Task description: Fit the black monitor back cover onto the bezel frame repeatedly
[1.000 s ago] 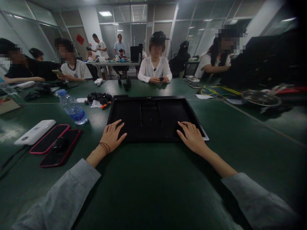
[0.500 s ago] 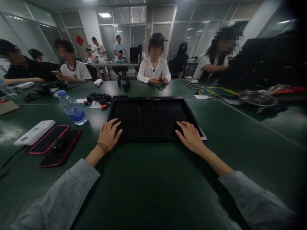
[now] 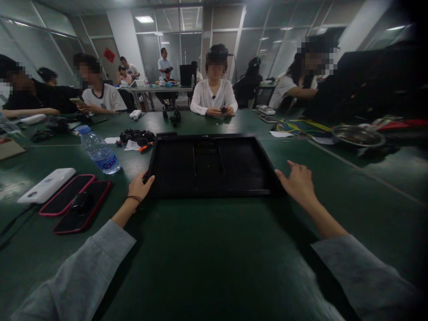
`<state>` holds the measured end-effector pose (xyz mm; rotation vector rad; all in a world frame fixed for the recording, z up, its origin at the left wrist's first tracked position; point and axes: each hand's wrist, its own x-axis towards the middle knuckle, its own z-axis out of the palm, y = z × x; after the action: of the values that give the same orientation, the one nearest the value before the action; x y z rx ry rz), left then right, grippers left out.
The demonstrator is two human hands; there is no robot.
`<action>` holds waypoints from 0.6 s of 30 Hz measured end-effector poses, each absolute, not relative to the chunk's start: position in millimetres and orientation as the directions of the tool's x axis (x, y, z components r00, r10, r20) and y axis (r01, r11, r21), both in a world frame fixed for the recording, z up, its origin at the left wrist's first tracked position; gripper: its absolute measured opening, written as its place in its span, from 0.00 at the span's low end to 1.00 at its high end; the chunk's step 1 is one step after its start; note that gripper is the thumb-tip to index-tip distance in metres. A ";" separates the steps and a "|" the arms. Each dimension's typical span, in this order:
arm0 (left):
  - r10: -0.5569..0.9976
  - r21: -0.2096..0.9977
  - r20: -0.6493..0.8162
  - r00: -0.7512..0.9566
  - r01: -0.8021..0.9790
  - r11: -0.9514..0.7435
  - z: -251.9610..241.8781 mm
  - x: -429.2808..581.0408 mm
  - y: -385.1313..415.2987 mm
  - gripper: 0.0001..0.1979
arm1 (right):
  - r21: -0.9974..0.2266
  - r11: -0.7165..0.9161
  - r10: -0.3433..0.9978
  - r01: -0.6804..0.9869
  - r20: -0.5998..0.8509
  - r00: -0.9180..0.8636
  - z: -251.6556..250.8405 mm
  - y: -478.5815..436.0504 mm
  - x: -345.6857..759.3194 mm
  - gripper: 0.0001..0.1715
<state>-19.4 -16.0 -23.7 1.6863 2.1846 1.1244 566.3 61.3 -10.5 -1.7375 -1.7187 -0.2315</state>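
A shallow black rectangular tray (image 3: 174, 165) with a raised rim and a recessed middle section lies flat on the green table in front of me. My left hand (image 3: 139, 185) is at its left side, the thumb on the rim and the fingers curled down along the outer edge. At the right side, my right hand (image 3: 298, 182) has its thumb against the near right corner. The other fingers of that hand are spread away from the tray, outside it. Both hands come out of grey sleeves.
To the left stand a water bottle (image 3: 100, 151), a white power bank (image 3: 48, 183) and two red-edged phones (image 3: 90, 209). Tangled black gear (image 3: 137, 137) lies beyond the tray. At right are cables (image 3: 301, 127) and a metal bowl (image 3: 357, 136). A person (image 3: 214, 96) sits opposite.
Both hands have moved outward from over the tray to its two sides. My left fingers have curled at the left edge. The tray has stayed in about the same place.
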 end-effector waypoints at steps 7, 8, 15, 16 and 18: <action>0.907 0.802 0.173 -0.385 0.589 0.097 -24.3 -26.8 -12.9 0.28 | -0.813 0.049 0.968 0.580 0.181 0.173 -21.8 72.7 569.5 0.47; 0.904 0.821 0.173 -0.391 0.565 0.087 -24.2 -26.0 -13.0 0.29 | -0.850 0.058 0.974 0.524 0.164 0.158 -22.0 71.4 563.7 0.46; 0.891 0.930 0.115 -0.440 0.363 0.060 -17.2 -20.4 -13.8 0.24 | -0.940 0.091 0.970 0.328 0.158 0.184 -20.7 61.8 536.8 0.27; 0.896 0.929 0.120 -0.427 0.366 0.050 -17.2 -21.4 -13.6 0.24 | -0.942 0.071 0.972 0.327 0.138 0.188 -20.2 59.2 534.8 0.27; 0.901 0.916 0.162 -0.403 0.400 0.014 -19.1 -25.0 -12.3 0.25 | -0.945 0.020 0.978 0.326 0.086 0.190 -18.9 52.3 530.2 0.28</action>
<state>-25.0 -12.3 -19.1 1.3275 1.8204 1.3785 530.2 52.3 -18.9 -1.4910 -1.3087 0.8432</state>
